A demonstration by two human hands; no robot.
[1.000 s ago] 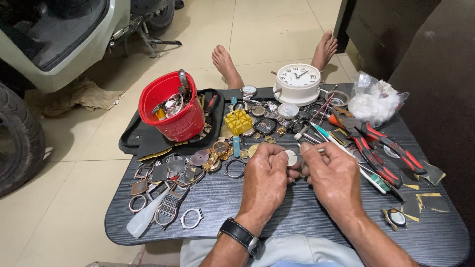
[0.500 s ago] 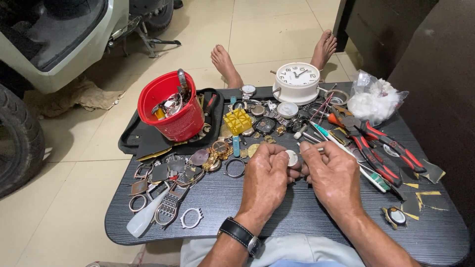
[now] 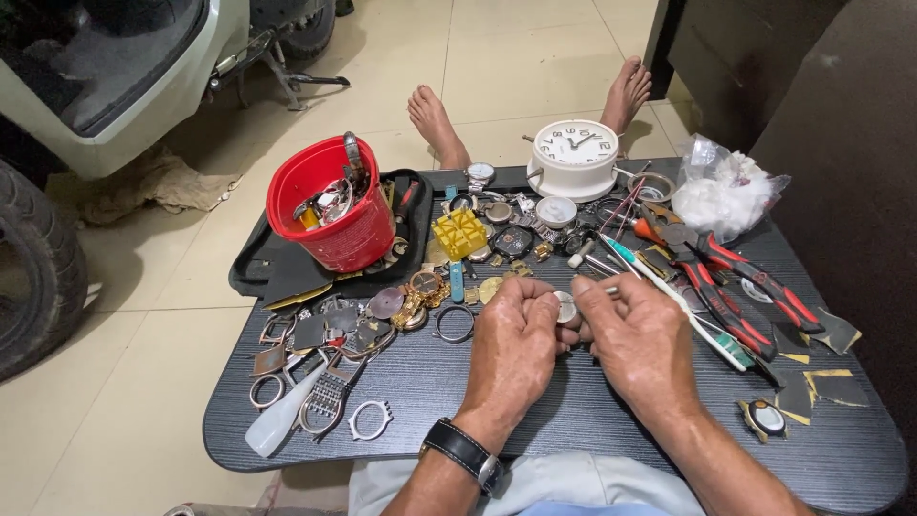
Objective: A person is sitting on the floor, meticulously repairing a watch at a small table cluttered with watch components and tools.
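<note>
Left hand: your left hand [image 3: 511,334], a black wristwatch [image 3: 465,453] on its wrist, pinches a small round watch case [image 3: 566,307] between its fingertips.
Right hand: your right hand [image 3: 638,336] closes on the same case from the other side, with a thin tool [image 3: 611,290] in its fingers.
Watch case: held just above the dark tabletop [image 3: 573,420], between both hands.
Nearby: a red tub [image 3: 330,205] of parts at far left, a white alarm clock [image 3: 573,158] beyond, red-handled pliers [image 3: 735,287] to your right.
</note>
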